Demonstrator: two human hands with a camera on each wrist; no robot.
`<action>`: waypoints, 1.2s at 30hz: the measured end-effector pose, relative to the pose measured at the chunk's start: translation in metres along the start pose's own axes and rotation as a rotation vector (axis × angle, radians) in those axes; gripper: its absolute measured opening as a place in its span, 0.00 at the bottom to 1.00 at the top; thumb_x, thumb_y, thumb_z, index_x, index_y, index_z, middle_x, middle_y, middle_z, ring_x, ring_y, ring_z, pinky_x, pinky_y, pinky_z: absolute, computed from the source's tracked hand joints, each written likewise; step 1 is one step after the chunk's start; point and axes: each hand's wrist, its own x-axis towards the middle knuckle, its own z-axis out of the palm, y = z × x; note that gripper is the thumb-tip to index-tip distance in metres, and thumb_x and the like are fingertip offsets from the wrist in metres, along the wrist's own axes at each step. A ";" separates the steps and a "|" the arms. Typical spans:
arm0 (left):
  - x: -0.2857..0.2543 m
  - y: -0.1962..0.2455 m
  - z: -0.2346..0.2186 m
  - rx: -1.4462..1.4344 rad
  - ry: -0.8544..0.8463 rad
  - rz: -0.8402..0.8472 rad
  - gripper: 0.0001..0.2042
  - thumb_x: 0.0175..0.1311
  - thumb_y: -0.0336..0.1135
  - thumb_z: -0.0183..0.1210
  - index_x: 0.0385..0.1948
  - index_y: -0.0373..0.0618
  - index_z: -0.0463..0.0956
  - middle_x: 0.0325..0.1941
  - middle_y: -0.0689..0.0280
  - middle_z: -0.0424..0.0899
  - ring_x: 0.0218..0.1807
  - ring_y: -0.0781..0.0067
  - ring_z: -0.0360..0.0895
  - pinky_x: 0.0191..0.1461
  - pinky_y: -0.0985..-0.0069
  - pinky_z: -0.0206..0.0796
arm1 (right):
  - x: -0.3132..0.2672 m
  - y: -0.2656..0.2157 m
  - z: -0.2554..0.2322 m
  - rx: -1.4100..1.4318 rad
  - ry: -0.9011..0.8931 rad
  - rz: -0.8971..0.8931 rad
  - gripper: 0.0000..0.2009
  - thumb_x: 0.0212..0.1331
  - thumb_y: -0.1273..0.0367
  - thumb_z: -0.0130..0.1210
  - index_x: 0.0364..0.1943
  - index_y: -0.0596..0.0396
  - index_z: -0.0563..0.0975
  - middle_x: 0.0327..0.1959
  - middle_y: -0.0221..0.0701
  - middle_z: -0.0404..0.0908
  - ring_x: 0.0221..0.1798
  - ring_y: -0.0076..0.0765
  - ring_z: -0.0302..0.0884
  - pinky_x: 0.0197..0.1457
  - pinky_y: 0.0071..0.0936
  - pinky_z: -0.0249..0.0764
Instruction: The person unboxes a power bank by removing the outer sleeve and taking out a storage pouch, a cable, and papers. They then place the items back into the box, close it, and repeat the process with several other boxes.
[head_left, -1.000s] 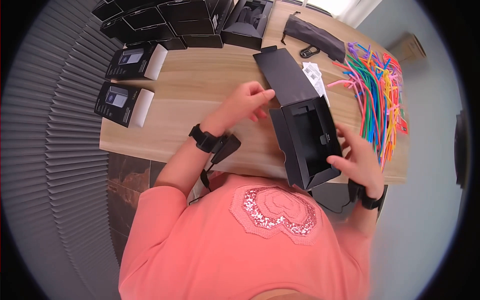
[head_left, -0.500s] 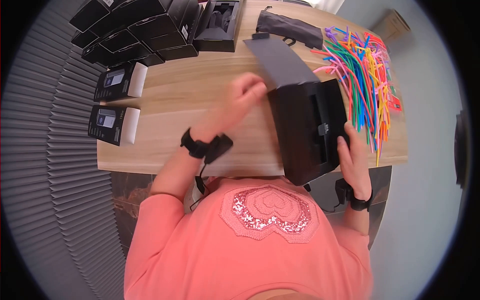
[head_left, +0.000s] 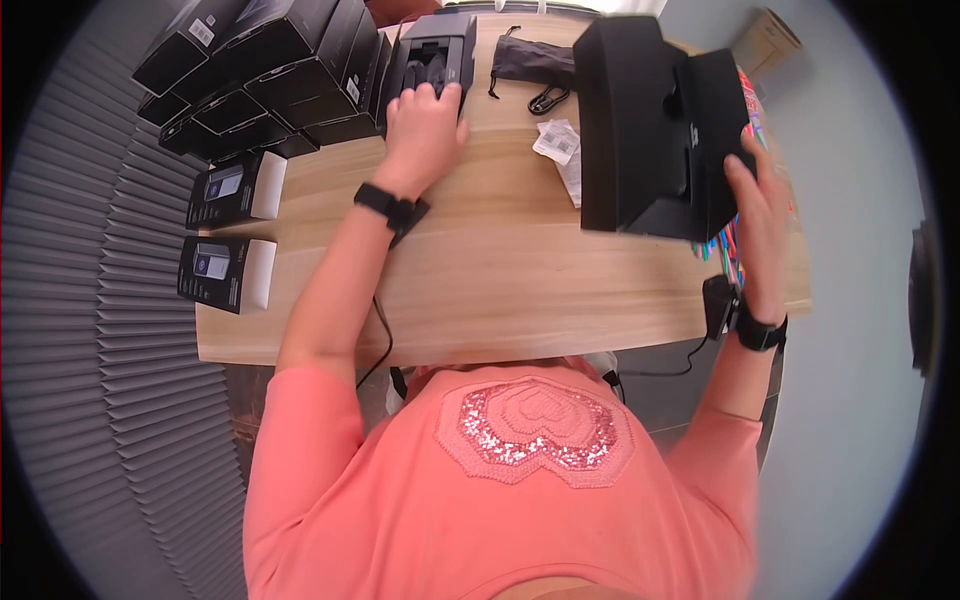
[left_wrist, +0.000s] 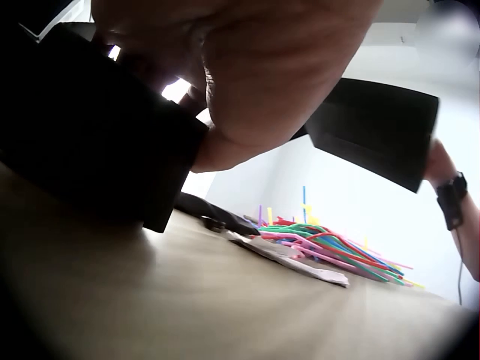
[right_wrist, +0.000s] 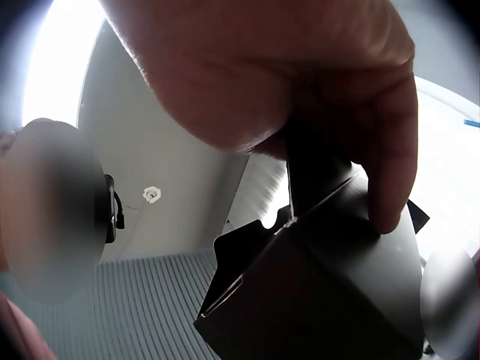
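My right hand (head_left: 765, 205) grips the right side of an open black box (head_left: 630, 130), held up over the right of the table. Its open side faces me, showing the dark inside with small tabs. In the right wrist view, a finger (right_wrist: 394, 172) presses on the box's black outer panel (right_wrist: 322, 292). At the back of the table, my left hand (head_left: 425, 140) grips the near end of another open black box (head_left: 465, 50), its fingers curled over the rim. A dark object (head_left: 425, 70) lies inside that box, partly hidden by the fingers.
Black boxes (head_left: 290, 60) are stacked at back left, with two printed boxes (head_left: 225, 275) before them. A dark pouch (head_left: 530, 60), a carabiner (head_left: 548, 98) and white papers (head_left: 558, 142) lie mid-table. Colourful twisted balloons (left_wrist: 330, 251) are partly behind the raised box.
My right hand has lifted its box up and away from my body, turning it. My left hand has left that box's side and reached forward to the open box by the stack.
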 end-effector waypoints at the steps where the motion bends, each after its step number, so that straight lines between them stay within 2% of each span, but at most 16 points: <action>1: -0.010 0.005 -0.009 0.000 0.001 0.001 0.23 0.57 0.40 0.64 0.55 0.47 0.74 0.41 0.56 0.79 0.47 0.54 0.76 0.52 0.58 0.67 | 0.012 0.001 0.001 -0.027 0.062 -0.057 0.24 0.68 0.62 0.52 0.62 0.64 0.71 0.63 0.46 0.75 0.64 0.48 0.73 0.66 0.34 0.65; 5: -0.063 0.025 -0.057 -0.179 -0.100 0.115 0.25 0.53 0.37 0.66 0.54 0.44 0.74 0.39 0.57 0.76 0.44 0.53 0.74 0.47 0.59 0.65 | 0.071 -0.017 0.012 0.290 -0.016 0.181 0.27 0.66 0.59 0.52 0.64 0.63 0.69 0.66 0.48 0.71 0.64 0.49 0.72 0.66 0.34 0.65; 7: -0.090 0.031 -0.082 -0.240 -0.177 0.143 0.27 0.50 0.36 0.68 0.55 0.43 0.73 0.38 0.57 0.75 0.43 0.54 0.73 0.47 0.60 0.64 | 0.095 -0.030 0.028 0.072 0.051 -0.025 0.25 0.67 0.61 0.52 0.62 0.66 0.71 0.66 0.47 0.72 0.66 0.37 0.71 0.64 0.30 0.67; 9: -0.115 0.033 -0.103 -0.300 -0.245 0.168 0.28 0.48 0.36 0.69 0.55 0.43 0.74 0.38 0.58 0.75 0.43 0.55 0.73 0.46 0.61 0.63 | 0.146 0.017 0.060 -0.233 0.162 -0.537 0.22 0.66 0.62 0.50 0.52 0.72 0.77 0.52 0.53 0.81 0.53 0.44 0.82 0.56 0.32 0.75; 11: -0.134 0.033 -0.120 -0.360 -0.311 0.190 0.29 0.47 0.36 0.70 0.54 0.43 0.74 0.37 0.59 0.74 0.43 0.55 0.73 0.46 0.62 0.63 | 0.157 -0.012 0.092 -0.599 0.268 -0.856 0.15 0.63 0.68 0.47 0.40 0.71 0.79 0.31 0.52 0.84 0.30 0.48 0.85 0.30 0.36 0.80; 13: -0.149 0.031 -0.135 -0.481 -0.432 0.213 0.30 0.44 0.36 0.73 0.54 0.43 0.75 0.37 0.59 0.74 0.43 0.55 0.72 0.46 0.64 0.63 | 0.163 -0.066 0.117 0.467 -0.210 0.062 0.15 0.59 0.70 0.47 0.38 0.71 0.80 0.33 0.55 0.84 0.32 0.50 0.86 0.33 0.38 0.82; 15: -0.158 0.028 -0.147 -0.491 -0.448 0.200 0.30 0.43 0.36 0.73 0.53 0.43 0.75 0.37 0.60 0.74 0.42 0.55 0.72 0.46 0.64 0.63 | 0.197 -0.044 0.173 -0.230 -0.444 -0.305 0.15 0.57 0.69 0.49 0.35 0.70 0.81 0.34 0.56 0.84 0.32 0.48 0.86 0.34 0.38 0.82; 19: -0.170 0.020 -0.165 -0.458 -0.532 0.136 0.32 0.42 0.37 0.75 0.54 0.44 0.76 0.39 0.60 0.75 0.44 0.55 0.73 0.49 0.64 0.66 | 0.188 -0.068 0.234 -0.034 -0.454 -0.077 0.17 0.62 0.68 0.45 0.39 0.64 0.84 0.36 0.46 0.86 0.41 0.51 0.86 0.50 0.38 0.80; 21: -0.174 0.015 -0.170 -0.548 -0.554 0.107 0.30 0.44 0.36 0.74 0.54 0.44 0.76 0.42 0.59 0.76 0.46 0.55 0.75 0.51 0.63 0.67 | 0.172 -0.075 0.256 -0.082 -0.377 -0.256 0.17 0.59 0.71 0.43 0.23 0.63 0.84 0.21 0.43 0.84 0.31 0.50 0.87 0.43 0.38 0.83; 23: -0.173 0.004 -0.176 -0.641 -0.577 0.079 0.29 0.45 0.35 0.73 0.54 0.45 0.76 0.46 0.59 0.77 0.49 0.55 0.76 0.53 0.63 0.69 | 0.166 -0.086 0.265 -0.300 -0.489 -0.419 0.17 0.59 0.68 0.45 0.25 0.66 0.83 0.25 0.47 0.85 0.33 0.45 0.88 0.44 0.38 0.84; 25: -0.166 -0.013 -0.181 -0.881 -0.367 -0.004 0.26 0.47 0.33 0.71 0.52 0.43 0.77 0.52 0.58 0.78 0.53 0.55 0.77 0.55 0.64 0.70 | 0.156 -0.087 0.284 0.231 -0.556 0.092 0.19 0.61 0.63 0.47 0.26 0.66 0.82 0.25 0.44 0.85 0.31 0.45 0.88 0.40 0.40 0.84; 26: -0.163 -0.020 -0.179 -0.722 -0.254 -0.032 0.23 0.49 0.34 0.70 0.49 0.42 0.77 0.54 0.58 0.77 0.54 0.57 0.77 0.54 0.66 0.70 | 0.154 -0.087 0.289 0.404 -0.645 0.200 0.21 0.63 0.58 0.49 0.36 0.67 0.81 0.30 0.42 0.85 0.36 0.43 0.88 0.39 0.39 0.83; 31: -0.146 -0.053 -0.163 -0.653 -0.222 -0.297 0.28 0.53 0.38 0.69 0.57 0.43 0.73 0.53 0.58 0.78 0.54 0.61 0.78 0.53 0.67 0.71 | 0.142 -0.074 0.239 0.422 -0.646 0.153 0.27 0.61 0.53 0.52 0.50 0.67 0.76 0.41 0.47 0.84 0.48 0.42 0.85 0.44 0.37 0.81; 33: -0.142 -0.052 -0.154 -0.692 -0.289 -0.376 0.31 0.54 0.39 0.69 0.60 0.42 0.71 0.52 0.57 0.80 0.51 0.62 0.80 0.51 0.68 0.72 | 0.139 -0.053 0.214 -0.017 -0.634 -0.165 0.28 0.60 0.50 0.55 0.51 0.64 0.77 0.41 0.46 0.85 0.47 0.46 0.85 0.47 0.40 0.81; 35: -0.138 -0.048 -0.145 -0.769 -0.658 -0.433 0.35 0.54 0.41 0.70 0.64 0.39 0.66 0.49 0.57 0.83 0.42 0.62 0.84 0.45 0.67 0.74 | 0.119 -0.045 0.176 -0.247 -0.742 -0.272 0.28 0.58 0.49 0.58 0.51 0.61 0.78 0.41 0.45 0.85 0.47 0.49 0.84 0.50 0.42 0.80; 36: -0.135 -0.042 -0.141 -0.842 -0.699 -0.397 0.35 0.54 0.41 0.68 0.63 0.35 0.66 0.43 0.51 0.85 0.36 0.51 0.85 0.42 0.62 0.75 | 0.105 -0.044 0.161 -0.309 -0.748 -0.241 0.27 0.58 0.53 0.60 0.53 0.61 0.77 0.43 0.47 0.84 0.43 0.50 0.84 0.46 0.41 0.81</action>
